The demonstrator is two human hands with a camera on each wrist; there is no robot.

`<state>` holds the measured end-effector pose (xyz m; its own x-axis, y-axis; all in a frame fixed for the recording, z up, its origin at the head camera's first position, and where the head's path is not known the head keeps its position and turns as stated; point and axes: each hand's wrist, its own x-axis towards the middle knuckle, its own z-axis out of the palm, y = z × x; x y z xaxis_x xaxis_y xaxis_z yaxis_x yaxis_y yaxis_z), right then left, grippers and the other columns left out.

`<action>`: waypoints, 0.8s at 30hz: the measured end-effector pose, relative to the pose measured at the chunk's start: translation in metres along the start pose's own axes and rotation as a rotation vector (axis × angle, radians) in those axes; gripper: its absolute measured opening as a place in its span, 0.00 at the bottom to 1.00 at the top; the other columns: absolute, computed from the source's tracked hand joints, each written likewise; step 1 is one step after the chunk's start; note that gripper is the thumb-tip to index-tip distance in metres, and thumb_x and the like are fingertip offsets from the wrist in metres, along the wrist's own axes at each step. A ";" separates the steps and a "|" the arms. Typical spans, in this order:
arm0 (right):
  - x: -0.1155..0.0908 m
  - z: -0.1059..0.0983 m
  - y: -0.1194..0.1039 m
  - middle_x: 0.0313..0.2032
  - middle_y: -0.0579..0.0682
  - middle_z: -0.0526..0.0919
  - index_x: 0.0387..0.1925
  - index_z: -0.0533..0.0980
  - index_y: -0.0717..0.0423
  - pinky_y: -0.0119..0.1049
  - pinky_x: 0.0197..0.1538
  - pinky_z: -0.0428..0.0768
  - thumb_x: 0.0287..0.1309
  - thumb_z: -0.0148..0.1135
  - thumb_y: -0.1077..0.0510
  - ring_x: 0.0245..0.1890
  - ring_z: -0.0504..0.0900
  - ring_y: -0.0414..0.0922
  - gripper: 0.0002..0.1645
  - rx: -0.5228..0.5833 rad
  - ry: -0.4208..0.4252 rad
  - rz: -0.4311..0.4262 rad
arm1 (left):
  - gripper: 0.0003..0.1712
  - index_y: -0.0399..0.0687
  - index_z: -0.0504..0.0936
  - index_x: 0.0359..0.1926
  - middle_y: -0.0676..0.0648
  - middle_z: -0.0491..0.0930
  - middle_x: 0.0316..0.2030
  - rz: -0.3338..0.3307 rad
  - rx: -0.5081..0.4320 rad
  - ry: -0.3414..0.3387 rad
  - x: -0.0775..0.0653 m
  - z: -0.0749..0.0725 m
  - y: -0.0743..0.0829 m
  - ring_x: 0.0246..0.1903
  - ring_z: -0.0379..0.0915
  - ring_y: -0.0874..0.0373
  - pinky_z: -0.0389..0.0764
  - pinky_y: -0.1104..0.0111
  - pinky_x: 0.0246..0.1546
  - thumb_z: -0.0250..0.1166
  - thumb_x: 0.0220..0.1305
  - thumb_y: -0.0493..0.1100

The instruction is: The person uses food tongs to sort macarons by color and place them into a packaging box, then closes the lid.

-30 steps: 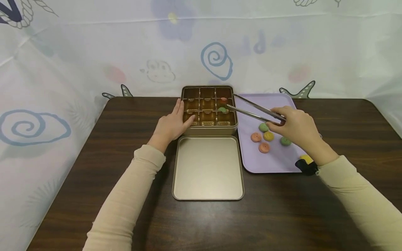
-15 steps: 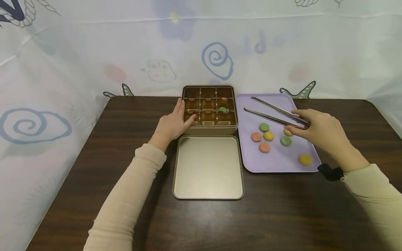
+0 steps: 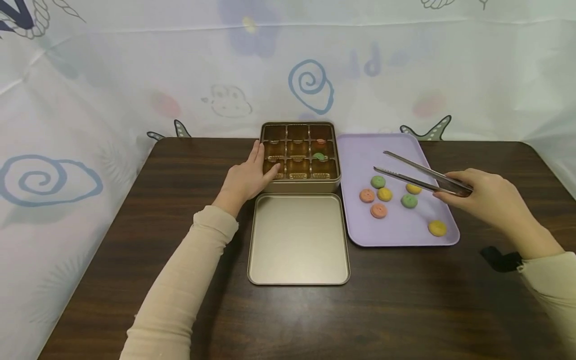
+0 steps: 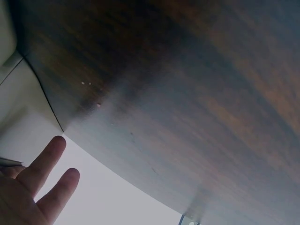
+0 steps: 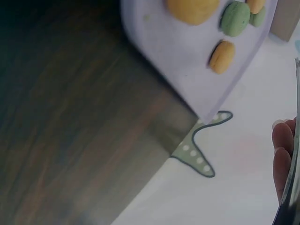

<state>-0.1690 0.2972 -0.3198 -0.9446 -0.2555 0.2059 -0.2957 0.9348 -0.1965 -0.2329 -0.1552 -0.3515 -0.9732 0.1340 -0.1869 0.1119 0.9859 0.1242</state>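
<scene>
Metal tongs (image 3: pixel 434 173) in pinching right hand (image 3: pixel 491 198); tin (image 3: pixel 306 187) partly behind spread left hand (image 3: pixel 244 181)

Faint "b" (image 3: pixel 372 60) on backdrop (image 3: pixel 180 60)

At 12 o'clock in the head view, the box (image 3: pixel 301 187) is satin metal, its insert (image 3: pixel 298 169) glossy plastic. Smooth metal with a soft sheen forms the lid (image 3: pixel 298 240) at 6. Toward 3, shiny metal tongs (image 3: pixel 427 171); a matt, plastic-looking tray (image 3: pixel 396 230). The surface (image 3: pixel 405 310) shows semi-glossy wood grain; the backdrop (image 3: pixel 180 70), creased cloth.
</scene>
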 end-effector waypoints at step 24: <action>-0.024 0.001 0.045 0.49 0.74 0.78 0.54 0.76 0.67 0.62 0.41 0.72 0.50 0.70 0.40 0.47 0.76 0.69 0.40 0.034 -0.206 0.127 | 0.48 0.46 0.30 0.76 0.47 0.30 0.76 -0.005 -0.003 -0.005 0.001 0.000 -0.001 0.12 0.60 0.55 0.63 0.67 0.17 0.28 0.69 0.71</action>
<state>-0.1599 0.3451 -0.3345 -0.9826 -0.1845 -0.0216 -0.1740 0.9547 -0.2414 -0.2334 -0.1557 -0.3521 -0.9728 0.1291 -0.1922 0.1060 0.9864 0.1257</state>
